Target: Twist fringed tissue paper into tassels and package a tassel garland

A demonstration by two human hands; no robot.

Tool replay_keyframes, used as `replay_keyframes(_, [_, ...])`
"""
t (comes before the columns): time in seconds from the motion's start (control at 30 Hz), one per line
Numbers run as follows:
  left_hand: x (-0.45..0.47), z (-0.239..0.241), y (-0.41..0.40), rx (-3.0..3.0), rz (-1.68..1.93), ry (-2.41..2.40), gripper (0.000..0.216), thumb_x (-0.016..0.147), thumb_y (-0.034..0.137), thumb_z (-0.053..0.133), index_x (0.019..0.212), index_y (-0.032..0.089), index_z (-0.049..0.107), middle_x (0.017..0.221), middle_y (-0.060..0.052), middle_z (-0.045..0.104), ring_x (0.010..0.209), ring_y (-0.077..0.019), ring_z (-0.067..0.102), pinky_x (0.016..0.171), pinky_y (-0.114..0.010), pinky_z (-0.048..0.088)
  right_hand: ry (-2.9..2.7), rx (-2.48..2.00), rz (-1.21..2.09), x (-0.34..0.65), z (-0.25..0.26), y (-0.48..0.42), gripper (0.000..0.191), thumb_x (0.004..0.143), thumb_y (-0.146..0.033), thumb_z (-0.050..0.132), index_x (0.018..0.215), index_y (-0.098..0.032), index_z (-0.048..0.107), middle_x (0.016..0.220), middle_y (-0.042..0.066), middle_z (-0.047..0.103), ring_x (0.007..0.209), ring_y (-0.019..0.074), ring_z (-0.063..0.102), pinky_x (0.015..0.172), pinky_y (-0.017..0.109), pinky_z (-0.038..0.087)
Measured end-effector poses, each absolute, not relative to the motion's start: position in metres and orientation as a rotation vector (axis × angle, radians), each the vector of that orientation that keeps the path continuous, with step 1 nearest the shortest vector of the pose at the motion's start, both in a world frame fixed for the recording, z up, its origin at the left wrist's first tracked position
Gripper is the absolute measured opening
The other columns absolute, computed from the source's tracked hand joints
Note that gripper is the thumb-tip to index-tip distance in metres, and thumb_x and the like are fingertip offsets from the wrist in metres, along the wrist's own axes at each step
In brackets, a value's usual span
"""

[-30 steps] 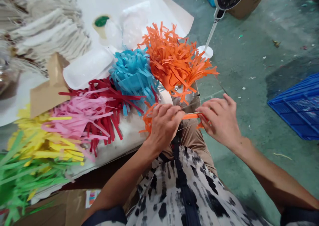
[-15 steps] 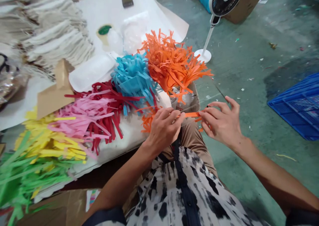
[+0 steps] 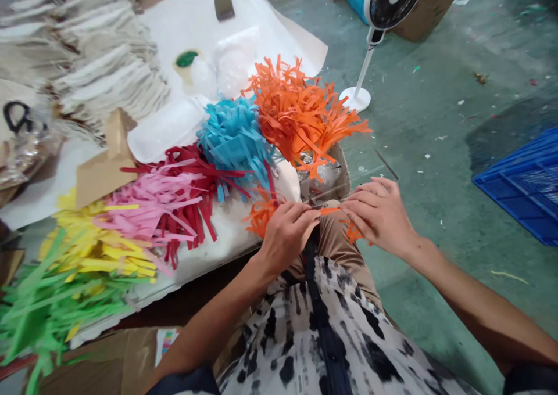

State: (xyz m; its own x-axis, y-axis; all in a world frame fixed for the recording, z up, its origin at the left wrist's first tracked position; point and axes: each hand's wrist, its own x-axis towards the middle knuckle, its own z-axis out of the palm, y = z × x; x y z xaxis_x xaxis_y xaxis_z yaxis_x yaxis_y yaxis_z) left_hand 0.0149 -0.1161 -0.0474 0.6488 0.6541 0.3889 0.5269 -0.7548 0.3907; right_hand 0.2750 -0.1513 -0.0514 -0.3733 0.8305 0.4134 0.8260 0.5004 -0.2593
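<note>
My left hand [image 3: 285, 232] is closed around a small bunch of orange paper strips [image 3: 261, 215] at the table's front edge. My right hand [image 3: 379, 215] pinches the other end of the same orange strips, fingers curled. A short stretch of orange strip [image 3: 329, 210] and a thin wire or thread run between the two hands, above my lap. Just behind them lies a big pile of orange paper strips [image 3: 300, 113].
Heaps of cut strips cover the table: blue [image 3: 235, 136], dark red [image 3: 192, 180], pink [image 3: 148, 200], yellow [image 3: 87, 247], green [image 3: 39, 311]. A white tray [image 3: 168, 128], tape roll [image 3: 186, 61] and cream tassels [image 3: 87, 52] lie behind. A fan [image 3: 390, 0] and blue crate [image 3: 523, 180] stand on the floor.
My hands have drawn a little closer together on the orange strips, and my right hand's fingers have curled in. The view has shifted slightly.
</note>
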Motion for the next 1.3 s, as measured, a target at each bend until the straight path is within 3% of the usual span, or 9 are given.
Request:
replay_keyframes(0.13, [0.009,-0.027,-0.101,2.514,0.6,1.074,0.014,0.105,0.016,0.057,0.105,0.022,0.07,0.097,-0.003,0.075,0.09,-0.018,0.068,0.08,-0.031,0.053,-2.13,-1.455,0.341,0.273,-0.039,-0.145,0.017,0.106,-0.027,0.056,0.106,-0.025,0.073,0.1,0.004,0.081,0.1,0.0245,0.07,0.094,0.044,0.043])
replay_keyframes(0.23, [0.011,-0.015,-0.088,2.425,0.524,1.169,0.016,0.105,0.016,0.053,0.107,0.022,0.067,0.103,-0.003,0.073,0.09,-0.017,0.068,0.077,-0.03,0.051,-2.044,-1.485,0.489,0.27,-0.036,-0.141,0.017,0.104,-0.025,0.057,0.113,-0.025,0.071,0.098,0.004,0.08,0.095,0.0245,0.071,0.09,0.042,0.043])
replay_keyframes(0.33, [0.017,-0.016,-0.083,2.382,0.535,1.089,0.013,0.104,0.023,0.059,0.113,0.022,0.068,0.11,-0.004,0.074,0.098,-0.0182,0.069,0.086,-0.031,0.053,-2.008,-1.476,0.566,0.268,-0.035,-0.14,0.017,0.103,-0.026,0.057,0.117,-0.025,0.066,0.093,0.003,0.077,0.093,0.0244,0.07,0.089,0.04,0.043])
replay_keyframes(0.43, [0.023,-0.023,-0.083,2.271,0.557,0.992,0.025,0.097,0.018,0.067,0.122,0.022,0.069,0.109,-0.004,0.077,0.101,-0.0191,0.071,0.089,-0.032,0.053,-1.967,-1.448,0.58,0.269,-0.034,-0.14,0.017,0.105,-0.028,0.058,0.12,-0.025,0.064,0.096,0.002,0.076,0.094,0.0229,0.069,0.09,0.039,0.043])
replay_keyframes(0.63, [0.018,-0.02,-0.066,1.614,0.443,0.844,0.014,0.094,0.027,0.067,0.105,0.019,0.069,0.082,0.001,0.072,0.067,-0.0111,0.064,0.065,-0.023,0.049,-2.026,-1.393,0.545,0.273,-0.038,-0.138,0.02,0.109,-0.032,0.051,0.102,-0.026,0.069,0.1,0.002,0.078,0.094,0.0222,0.066,0.088,0.039,0.041])
replay_keyframes(0.8, [0.015,-0.016,-0.059,1.884,0.398,0.935,0.012,0.092,0.017,0.06,0.09,0.019,0.071,0.078,0.002,0.068,0.071,-0.0115,0.06,0.067,-0.023,0.043,-2.191,-1.473,0.287,0.266,-0.046,-0.138,0.021,0.106,-0.022,0.05,0.105,-0.027,0.071,0.093,0.002,0.076,0.095,0.0242,0.062,0.085,0.043,0.035])
replay_keyframes(1.03, [0.021,-0.022,-0.074,2.556,0.43,1.207,0.021,0.094,0.011,0.062,0.097,0.024,0.078,0.113,-0.006,0.072,0.093,-0.0211,0.066,0.08,-0.034,0.052,-2.287,-1.489,-0.076,0.26,-0.046,-0.144,0.02,0.097,-0.016,0.056,0.105,-0.027,0.07,0.118,0.007,0.072,0.123,0.0318,0.058,0.105,0.055,0.034])
replay_keyframes(1.13, [0.019,-0.03,-0.073,2.749,0.51,0.845,0.029,0.102,0.009,0.054,0.108,0.025,0.078,0.115,-0.006,0.074,0.101,-0.0213,0.064,0.089,-0.036,0.054,-2.344,-1.368,-0.119,0.263,-0.045,-0.146,0.02,0.099,-0.019,0.055,0.108,-0.029,0.069,0.119,0.005,0.075,0.127,0.0311,0.06,0.12,0.06,0.026])
replay_keyframes(1.3, [0.014,-0.041,-0.08,2.778,0.5,0.639,0.033,0.101,0.006,0.053,0.123,0.02,0.072,0.113,-0.006,0.076,0.102,-0.021,0.064,0.092,-0.036,0.057,-2.422,-1.322,-0.177,0.273,-0.052,-0.148,0.023,0.106,-0.021,0.055,0.114,-0.035,0.071,0.114,-0.001,0.079,0.124,0.0264,0.063,0.127,0.058,0.019])
